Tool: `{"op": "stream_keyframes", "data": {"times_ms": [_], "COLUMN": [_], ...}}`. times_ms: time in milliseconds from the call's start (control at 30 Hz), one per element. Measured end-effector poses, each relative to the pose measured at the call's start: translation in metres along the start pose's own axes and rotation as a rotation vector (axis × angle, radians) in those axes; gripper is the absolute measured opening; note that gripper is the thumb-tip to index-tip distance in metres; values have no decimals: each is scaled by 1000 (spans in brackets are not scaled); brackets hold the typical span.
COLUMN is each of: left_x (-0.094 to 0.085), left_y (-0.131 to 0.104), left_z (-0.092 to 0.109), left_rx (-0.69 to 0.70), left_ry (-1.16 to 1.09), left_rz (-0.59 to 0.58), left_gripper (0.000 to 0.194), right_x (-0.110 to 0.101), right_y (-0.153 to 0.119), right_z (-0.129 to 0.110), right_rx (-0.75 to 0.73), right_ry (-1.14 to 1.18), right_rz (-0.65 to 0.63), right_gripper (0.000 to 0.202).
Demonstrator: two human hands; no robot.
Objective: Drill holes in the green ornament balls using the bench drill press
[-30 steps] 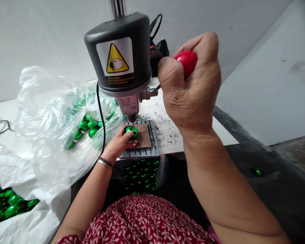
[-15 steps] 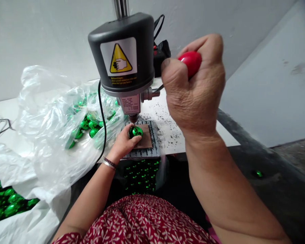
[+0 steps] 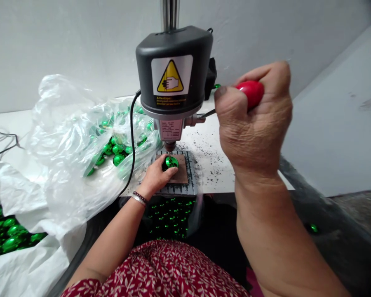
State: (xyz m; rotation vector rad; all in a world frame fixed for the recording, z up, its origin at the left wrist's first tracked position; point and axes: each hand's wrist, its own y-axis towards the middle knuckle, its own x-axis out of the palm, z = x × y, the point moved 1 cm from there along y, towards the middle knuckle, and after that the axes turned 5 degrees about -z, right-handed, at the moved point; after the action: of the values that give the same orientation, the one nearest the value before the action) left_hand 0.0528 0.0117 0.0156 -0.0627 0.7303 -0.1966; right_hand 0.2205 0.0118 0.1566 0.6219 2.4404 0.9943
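A shiny green ball ornament sits on a brown board, directly under the bit of a black drill press. My left hand grips the ornament from the left, thumb in front and fingers behind. The thin bit reaches down to the ornament's top; I cannot tell whether it has gone in. At the right of the machine, my right hand is closed round the red knob of the drill press lever. The lever's rod shows partly between hand and machine.
Clear plastic bags with several green ornaments lie left on the white table. Dark shavings speckle the tabletop. A black cable hangs beside my left hand. More ornaments are below the table edge; one ball lies on the floor.
The view has shifted, so the machine appears farther right and slightly lower. My left hand still holds the ornament, and my right hand still grips the lever knob. The bit now shows at the ornament.
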Motion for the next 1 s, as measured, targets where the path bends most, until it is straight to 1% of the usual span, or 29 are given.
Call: {"op": "stream_keyframes", "data": {"times_ms": [133, 267, 333, 433, 500, 700, 867, 1000], "left_x": [1, 1, 1, 2, 3, 1, 2, 2], "left_y": [0, 0, 0, 0, 0, -1, -1, -1], "left_z": [-1, -2, -3, -4, -5, -5, -6, -7], "left_rx": [23, 20, 20, 21, 18, 22, 25, 20], "left_ry": [-11, -14, -28, -53, -57, -28, -24, -26], "left_rz": [8, 1, 4, 16, 13, -1, 5, 7], "left_gripper": [33, 33, 33, 31, 31, 35, 36, 36], "right_x": [0, -4, -5, -6, -5, -2, 2, 5], "right_y": [-12, -31, -38, -44, -46, -54, -66, -74], "right_z": [7, 11, 13, 17, 18, 22, 29, 33], "right_rx": [-126, -206, -216, -196, -182, -144, -252, -288], "right_ry": [-76, -142, -185, -229, -237, -230, -254, -240], "right_rz": [69, 74, 66, 88, 105, 102, 193, 197], "right_gripper": [13, 12, 11, 11, 12, 14, 12, 6]}}
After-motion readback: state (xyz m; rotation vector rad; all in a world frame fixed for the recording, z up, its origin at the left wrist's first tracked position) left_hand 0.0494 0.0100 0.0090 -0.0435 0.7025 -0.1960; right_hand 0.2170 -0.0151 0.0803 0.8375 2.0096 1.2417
